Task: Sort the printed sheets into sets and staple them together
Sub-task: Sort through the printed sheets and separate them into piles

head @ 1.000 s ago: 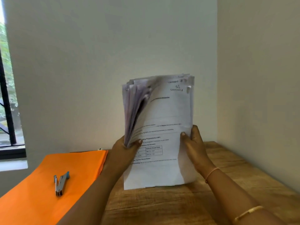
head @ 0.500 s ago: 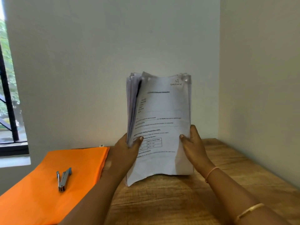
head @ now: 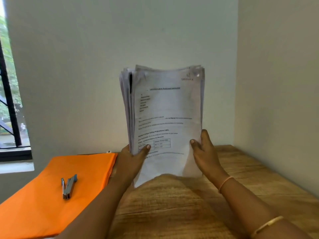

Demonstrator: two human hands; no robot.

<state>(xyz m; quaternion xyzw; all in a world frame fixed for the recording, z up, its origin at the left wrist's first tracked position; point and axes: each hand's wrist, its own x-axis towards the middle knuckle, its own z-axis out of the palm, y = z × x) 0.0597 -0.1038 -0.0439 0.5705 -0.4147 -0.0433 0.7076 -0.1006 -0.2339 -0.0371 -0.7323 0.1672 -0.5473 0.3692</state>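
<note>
The task looks to be at its very beginning. All the paper is together in one thick stack of printed sheets (head: 165,114), and I see no separate sets laid out on the surface (head: 172,213). The stack is held upright in front of the person, over the middle of the wooden surface, with the printed front page facing the camera. Its lower edge bends and hangs close above the wood; I cannot tell if it touches.

The left hand (head: 131,159) has its grip closed on the lower left edge. The thumb is on the front page and the other fingers are behind, where the page edges are a little fanned. The right hand (head: 205,152) holds the lower right edge in the same way, thumb in front and fingers hidden behind the paper. A small bright mark shows at the top right corner of the front page, but it is too blurred to say if it is a staple.

In my judgement the sorting is not done and the stapling is not started. The stapler (head: 68,187) lies well apart to the left, on top of an orange folder (head: 43,213) that covers the left part of the surface. Both hands are busy with the paper, so one must be freed before the stapler can be taken. A window (head: 8,100) is at the far left and a plain wall (head: 77,66) is behind. Nothing stands between the hands and the stapler.
</note>
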